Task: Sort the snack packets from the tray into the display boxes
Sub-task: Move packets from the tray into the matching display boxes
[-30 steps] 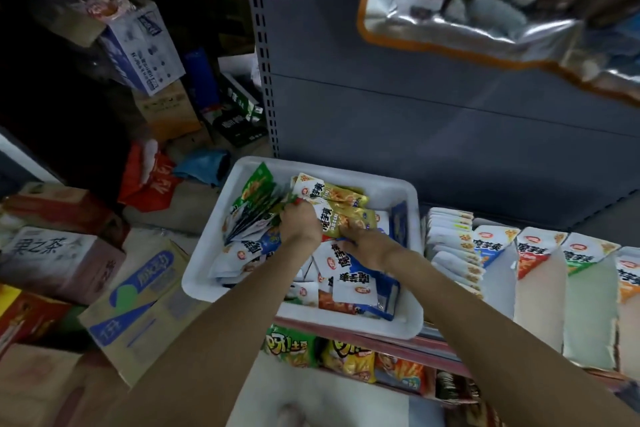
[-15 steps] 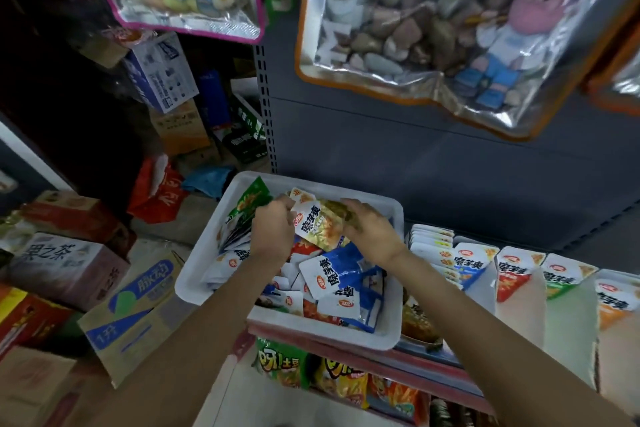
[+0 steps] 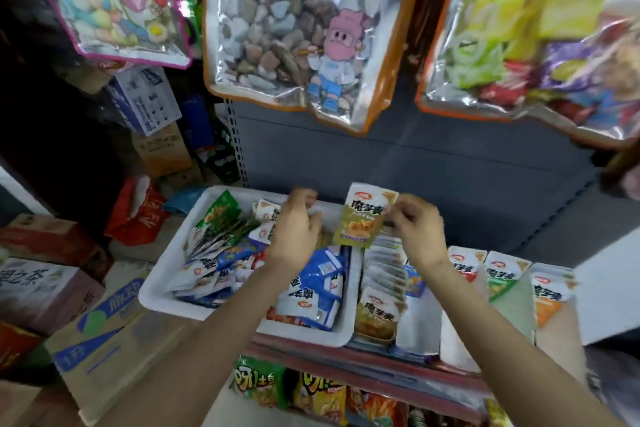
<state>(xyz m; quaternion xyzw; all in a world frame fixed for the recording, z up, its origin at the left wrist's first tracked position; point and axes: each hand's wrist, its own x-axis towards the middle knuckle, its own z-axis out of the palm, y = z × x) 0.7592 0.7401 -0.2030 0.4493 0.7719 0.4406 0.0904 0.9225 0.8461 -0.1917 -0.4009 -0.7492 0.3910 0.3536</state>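
A white tray [image 3: 162,291] on the shelf holds several snack packets, green [image 3: 221,215], blue [image 3: 318,288] and white ones mixed. My right hand [image 3: 420,230] pinches an olive-yellow packet [image 3: 362,218] by its right edge and holds it upright above the tray's right rim. My left hand [image 3: 298,232] hovers over the middle of the tray, fingers loosely curled, with nothing seen in them. Right of the tray stands a row of display boxes: an olive one [image 3: 377,314] full of packets, then red [image 3: 464,267], green [image 3: 502,282] and orange [image 3: 550,296] ones.
Big foil candy bags [image 3: 294,31] hang above against the grey shelf back [image 3: 467,163]. Cardboard cartons [image 3: 100,326] are stacked on the floor at the left. Chip bags [image 3: 259,385] fill the shelf below the tray.
Both hands rose from the tray with the olive-yellow packet. My left hand has let go of it, and my right hand has carried it to the right, toward the display boxes.
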